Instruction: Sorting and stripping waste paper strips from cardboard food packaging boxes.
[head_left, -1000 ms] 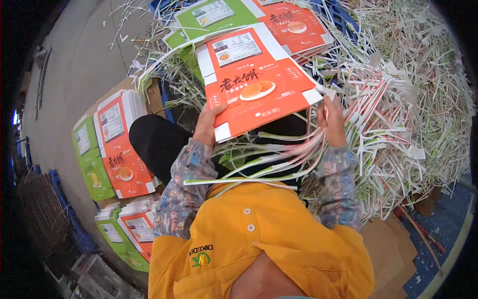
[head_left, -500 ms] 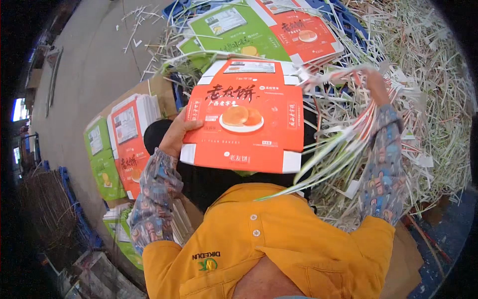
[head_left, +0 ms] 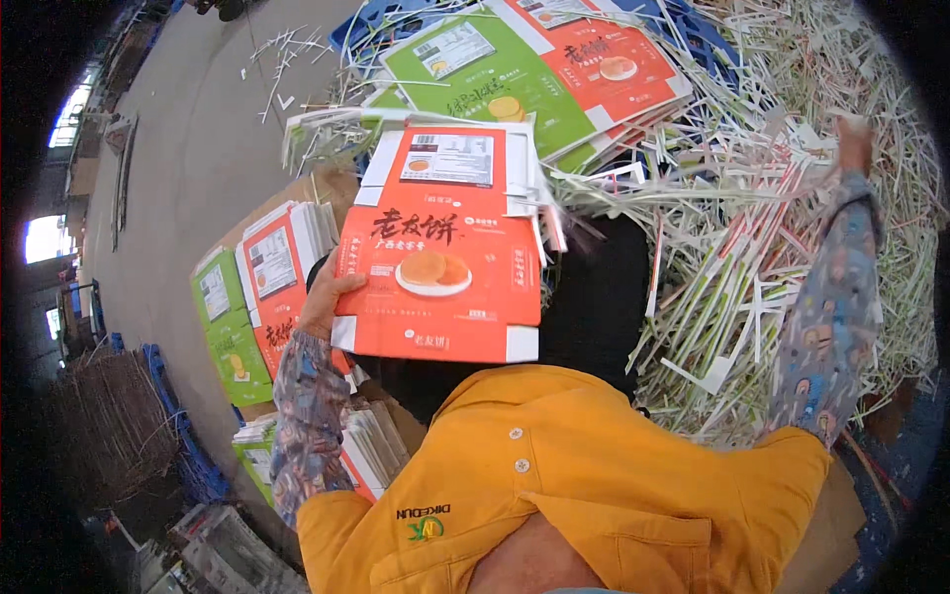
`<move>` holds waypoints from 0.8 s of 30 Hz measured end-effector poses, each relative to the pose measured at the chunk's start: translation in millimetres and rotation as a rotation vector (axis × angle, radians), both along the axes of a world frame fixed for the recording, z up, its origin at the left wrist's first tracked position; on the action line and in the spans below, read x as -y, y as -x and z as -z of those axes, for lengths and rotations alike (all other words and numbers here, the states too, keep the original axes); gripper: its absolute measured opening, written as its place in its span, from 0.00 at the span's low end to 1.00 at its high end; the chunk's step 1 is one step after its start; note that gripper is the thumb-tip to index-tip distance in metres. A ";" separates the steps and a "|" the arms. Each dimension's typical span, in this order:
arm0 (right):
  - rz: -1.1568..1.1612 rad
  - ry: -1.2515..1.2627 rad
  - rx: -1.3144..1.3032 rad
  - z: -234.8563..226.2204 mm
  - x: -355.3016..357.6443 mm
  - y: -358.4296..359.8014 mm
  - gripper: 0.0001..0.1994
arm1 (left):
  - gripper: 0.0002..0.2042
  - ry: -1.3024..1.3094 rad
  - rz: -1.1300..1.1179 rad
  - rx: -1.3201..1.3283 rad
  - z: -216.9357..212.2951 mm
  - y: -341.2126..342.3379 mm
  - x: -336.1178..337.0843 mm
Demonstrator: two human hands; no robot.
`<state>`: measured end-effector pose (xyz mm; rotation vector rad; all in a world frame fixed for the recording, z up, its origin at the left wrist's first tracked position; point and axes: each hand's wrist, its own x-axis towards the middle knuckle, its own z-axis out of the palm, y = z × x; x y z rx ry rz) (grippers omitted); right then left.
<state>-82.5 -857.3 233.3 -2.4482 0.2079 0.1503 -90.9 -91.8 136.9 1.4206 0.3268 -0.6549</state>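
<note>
My left hand [head_left: 332,294] grips the left edge of a stack of flat red-and-white printed carton blanks [head_left: 455,257], thumb on top. The stack rests over my dark-trousered lap, and its top sheet shows round cakes on a plate. White and green edges of trim hang along the stack's far and right sides. Far out to the right, my right hand [head_left: 854,141] is over a big heap of paper trim strips [head_left: 732,267]. It is apart from the stack and blurred, so its fingers and anything in them cannot be made out.
Ahead lies another pile of green and red carton blanks [head_left: 534,79] on a blue plastic pallet [head_left: 371,22]. More blanks [head_left: 259,287] stand on brown cardboard at my left. Grey floor [head_left: 198,109] stretches beyond, with a few scattered strips.
My right hand has swung outward to the right, away from the stack, and a bundle of strips it held has dropped onto the heap. The stack in my left hand has shifted left and slightly nearer.
</note>
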 end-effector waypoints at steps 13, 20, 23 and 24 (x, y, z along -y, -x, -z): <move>0.142 -1.315 -0.595 229.7 -393.9 13.5 0.27 | 0.33 -0.025 -0.025 0.048 -25.5 -5.5 27.0; 0.289 -1.819 -0.596 259.8 -439.3 28.7 0.15 | 0.35 -0.237 -0.045 0.032 -40.8 -6.0 26.6; 0.203 -1.816 -0.510 239.2 -452.2 41.4 0.18 | 0.35 -0.357 0.058 -0.009 -44.2 -8.3 -5.4; 0.177 -1.844 -0.447 234.6 -459.0 45.1 0.17 | 0.33 -0.446 0.137 -0.010 -45.5 -9.2 -9.1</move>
